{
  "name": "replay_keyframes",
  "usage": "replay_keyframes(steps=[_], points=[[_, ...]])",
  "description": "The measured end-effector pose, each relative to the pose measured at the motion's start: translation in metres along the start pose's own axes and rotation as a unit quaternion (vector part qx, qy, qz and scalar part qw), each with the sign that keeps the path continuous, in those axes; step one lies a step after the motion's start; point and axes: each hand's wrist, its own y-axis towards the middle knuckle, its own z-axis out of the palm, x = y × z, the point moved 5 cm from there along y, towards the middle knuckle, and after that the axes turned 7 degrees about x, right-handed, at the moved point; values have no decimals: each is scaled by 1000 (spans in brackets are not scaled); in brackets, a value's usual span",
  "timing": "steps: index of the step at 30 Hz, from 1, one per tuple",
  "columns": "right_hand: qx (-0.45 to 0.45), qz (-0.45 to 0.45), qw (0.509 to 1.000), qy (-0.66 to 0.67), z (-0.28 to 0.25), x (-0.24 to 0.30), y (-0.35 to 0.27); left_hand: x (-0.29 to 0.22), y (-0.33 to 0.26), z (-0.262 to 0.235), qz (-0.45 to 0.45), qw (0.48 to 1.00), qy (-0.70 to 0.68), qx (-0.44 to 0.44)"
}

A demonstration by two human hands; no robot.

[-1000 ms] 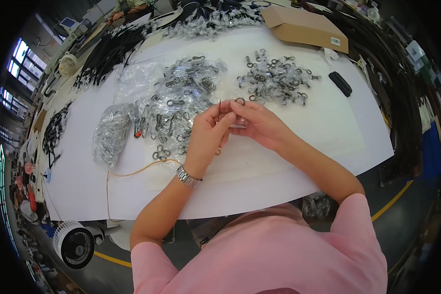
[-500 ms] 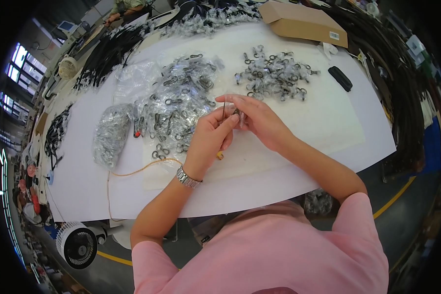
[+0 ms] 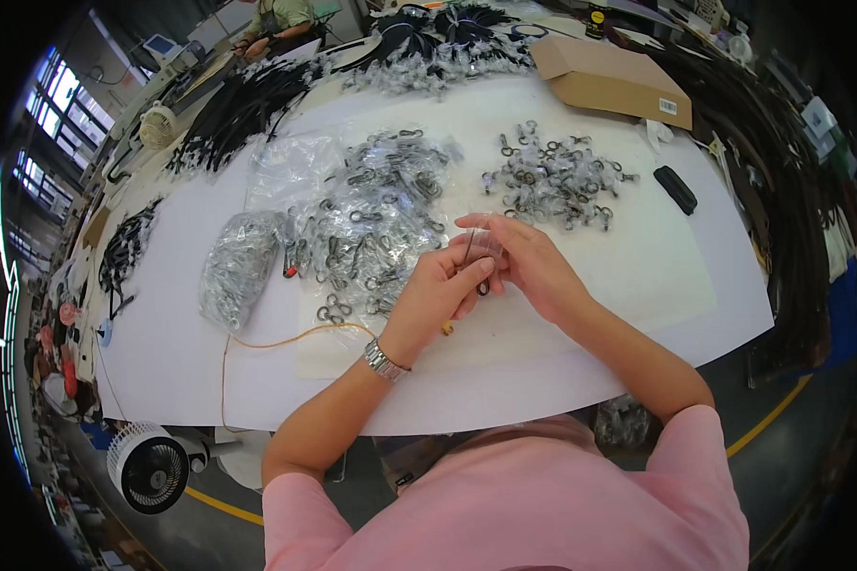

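My left hand [image 3: 440, 297], with a metal watch [image 3: 386, 362] at its wrist, is closed in a pinch on a small dark metal hook [image 3: 484, 286], its ring end showing below the thumb. My right hand [image 3: 543, 271] faces it, fingers bent around a piece of clear plastic film [image 3: 486, 245] at the hook. A thin dark rod [image 3: 468, 249] stands up between the hands; which part it belongs to I cannot tell. Just beyond my left hand spreads a heap of dark metal hooks in clear plastic [image 3: 367, 214]. Behind my right hand lies a smaller pile of film-wrapped hooks [image 3: 557, 176].
A full clear bag [image 3: 241, 271] lies at the left. An orange cord [image 3: 295, 335] runs toward my left wrist. A cardboard box [image 3: 619, 86] and a black case [image 3: 675, 190] lie at the right. Black straps [image 3: 243, 109] fill the far left; another person [image 3: 281, 24] sits beyond.
The whole view has shifted, so table and hands appear further right and lower. Both hands stay together; the hook's ring end now shows below the left thumb.
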Motion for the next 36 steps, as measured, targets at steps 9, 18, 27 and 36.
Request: replay_keyframes(steps=[9, 18, 27, 36], points=[[-17, 1, 1000, -14, -1, 4, 2, -4, -1, -9, 9, 998, -10, -58], [-50, 6, 998, -39, -14, 1, 2, -2, -1, -13, -14, 999, 2, -36], [-131, -11, 990, 45, -23, 4, -2, -13, -5, -13, -6, 992, 87, -86], [-154, -3, 986, 61, -27, 9, 1, -25, -7, -10, 29, 990, 66, -121]])
